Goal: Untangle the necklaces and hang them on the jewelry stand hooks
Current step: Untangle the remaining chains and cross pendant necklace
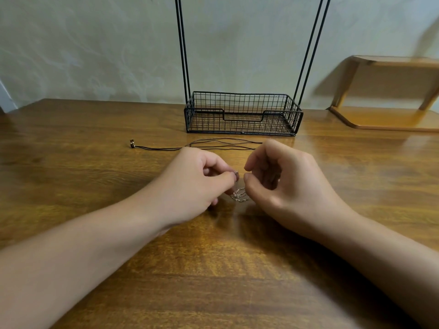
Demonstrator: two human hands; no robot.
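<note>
A thin silver chain necklace [240, 195] lies bunched on the wooden table [95, 162] between my hands. My left hand [197, 181] pinches one end of the chain between thumb and forefinger, lifted slightly off the table. My right hand [282, 184] hovers beside it with fingers curled, thumb and forefinger close to the chain; whether they touch it is unclear. A dark cord necklace [213, 144] with a small pendant [132, 143] at its left end lies stretched out behind my hands. The black wire jewelry stand [242, 112] rises behind; its hooks are out of frame.
The stand has a wire basket base with two pairs of black uprights [184, 55] going up past the top edge. A wooden shelf riser [384, 115] sits at the back right. A pale wall runs behind the table.
</note>
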